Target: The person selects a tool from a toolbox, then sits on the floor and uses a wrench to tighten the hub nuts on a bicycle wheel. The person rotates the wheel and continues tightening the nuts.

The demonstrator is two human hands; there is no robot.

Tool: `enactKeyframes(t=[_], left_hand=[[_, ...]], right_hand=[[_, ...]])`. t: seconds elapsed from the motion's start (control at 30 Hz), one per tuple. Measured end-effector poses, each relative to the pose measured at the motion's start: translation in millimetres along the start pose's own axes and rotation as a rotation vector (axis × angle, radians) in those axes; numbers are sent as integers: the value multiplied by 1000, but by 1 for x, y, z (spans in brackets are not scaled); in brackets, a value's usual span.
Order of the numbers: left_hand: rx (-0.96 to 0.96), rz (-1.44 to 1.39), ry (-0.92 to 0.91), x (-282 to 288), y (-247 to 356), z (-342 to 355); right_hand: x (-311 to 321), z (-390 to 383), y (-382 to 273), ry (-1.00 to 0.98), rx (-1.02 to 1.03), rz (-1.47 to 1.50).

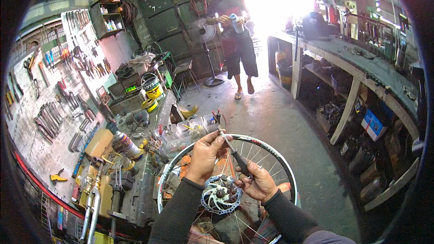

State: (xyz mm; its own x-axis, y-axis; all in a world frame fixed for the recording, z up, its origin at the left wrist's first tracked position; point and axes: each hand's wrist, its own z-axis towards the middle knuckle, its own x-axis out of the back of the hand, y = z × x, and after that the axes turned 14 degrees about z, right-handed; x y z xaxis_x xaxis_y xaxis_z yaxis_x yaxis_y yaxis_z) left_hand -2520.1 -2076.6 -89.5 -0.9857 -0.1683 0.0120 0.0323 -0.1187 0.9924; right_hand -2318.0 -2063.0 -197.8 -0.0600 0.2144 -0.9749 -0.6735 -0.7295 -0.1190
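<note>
The hand tool [234,153] has a black handle and slim metallic shaft.

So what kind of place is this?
It looks like a repair workshop, probably one that fixes bikes. There's a spoked wheel with a brake disc in front, lots of tools hanging on the left, and a long workbench on the right.

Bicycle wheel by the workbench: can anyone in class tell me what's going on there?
A person's right grip holds a dark-handled tool by its handle, while the left grip pinches its metal shaft. Both are over the bicycle wheel, whose disc rotor faces up. Farther off, another person stands holding a light-blue container.
</note>
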Motion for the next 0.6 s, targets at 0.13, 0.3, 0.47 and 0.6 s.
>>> enactKeyframes(t=[0.13,0.3,0.47,0.6], left_hand=[[10,-76,-18,-5,-3,14],[37,-181,22,-10,-11,34],[-76,-301,25,-6,-29,71],[-263,-574,397,119,29,99]], right_hand=[[-7,-4,-3,-15,17,-2],[-26,-9,4,-4,64,18],[-29,-7,9,85,137,91],[-49,-47,47,98,9,-60]])
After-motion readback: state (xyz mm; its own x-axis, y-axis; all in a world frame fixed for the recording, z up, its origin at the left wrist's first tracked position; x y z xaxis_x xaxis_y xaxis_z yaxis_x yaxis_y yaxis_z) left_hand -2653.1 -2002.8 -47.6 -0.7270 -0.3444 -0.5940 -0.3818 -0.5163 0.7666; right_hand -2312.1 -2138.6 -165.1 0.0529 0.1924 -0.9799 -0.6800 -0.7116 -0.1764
